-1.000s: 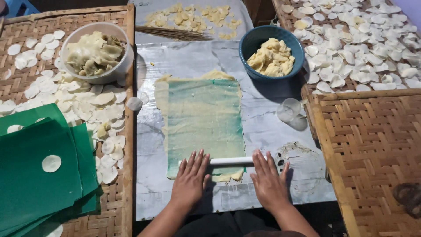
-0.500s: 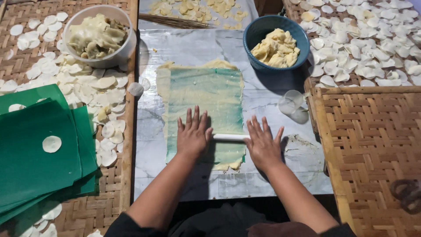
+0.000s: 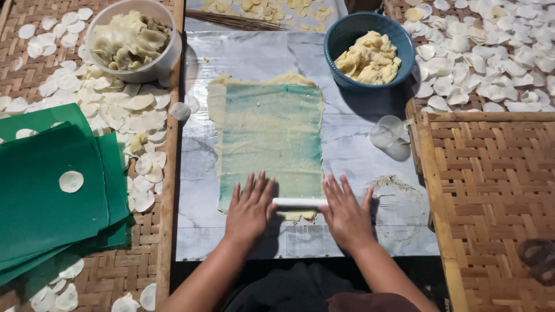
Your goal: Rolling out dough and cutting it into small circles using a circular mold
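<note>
Your left hand (image 3: pixel 250 207) and right hand (image 3: pixel 346 211) lie flat and spread on the white rolling pin (image 3: pixel 299 202), at the near end of the dough sheet (image 3: pixel 270 138) on the desk (image 3: pixel 358 144). That dough looks soft, thin and tearable; press on the pin's ends, evenly.

A small home food workshop: woven bamboo trays (image 3: pixel 491 190) hold rows of thin dough rounds (image 3: pixel 485 52), with bowls of dough (image 3: pixel 370 49) beside a foil-covered worktop (image 3: pixel 358 150).

Both hands lie flat, palms down, fingers spread: left hand (image 3: pixel 250 209), right hand (image 3: pixel 346 212), forearms angled inward
</note>
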